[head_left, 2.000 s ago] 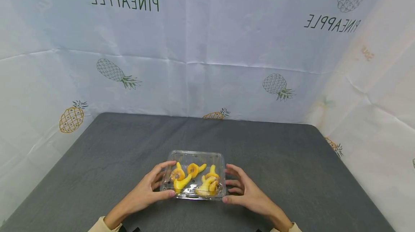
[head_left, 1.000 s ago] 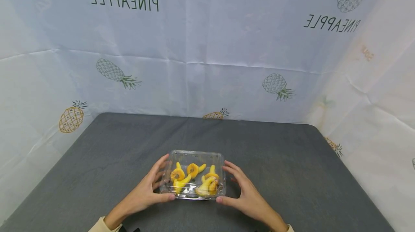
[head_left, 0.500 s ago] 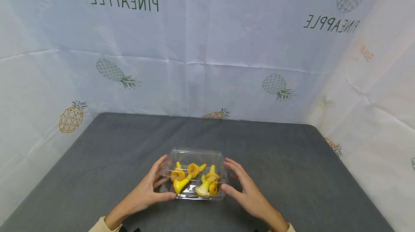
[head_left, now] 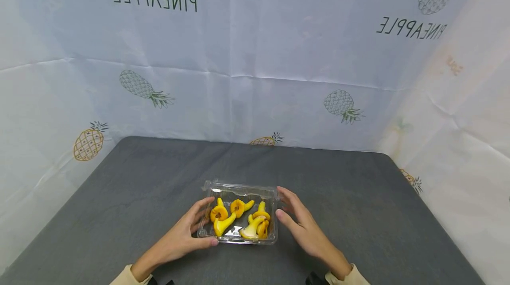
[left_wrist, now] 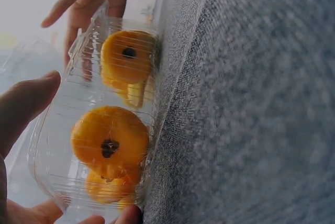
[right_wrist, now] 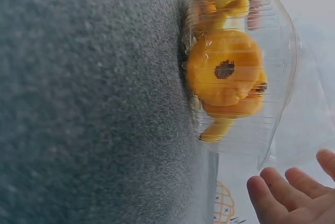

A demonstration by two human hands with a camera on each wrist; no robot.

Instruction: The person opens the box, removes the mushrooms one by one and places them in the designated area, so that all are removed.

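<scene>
A clear plastic clamshell box [head_left: 255, 241] sits on the dark table and holds several yellow mushroom-like pieces [head_left: 250, 228] with orange, cap-like ends. Its clear lid [head_left: 243, 187] is raised toward the back. My left hand [head_left: 183, 234] grips the left side of the box, thumb at the front corner and fingers along the side. In the left wrist view the thumb [left_wrist: 39, 96] lies at the rim. My right hand [head_left: 304, 225] hovers at the right back corner, close to the lid edge. In the right wrist view its fingers [right_wrist: 282, 190] are spread and appear just off the plastic.
Dark grey cloth covers the table [head_left: 159, 174] on all sides of the box. A pale curtain [head_left: 255, 46] printed with pineapples hangs behind and along both sides.
The lid, lying closed over the box earlier, has come up and swung toward the back. My right hand has moved from the front right corner to the back right. The left hand stays.
</scene>
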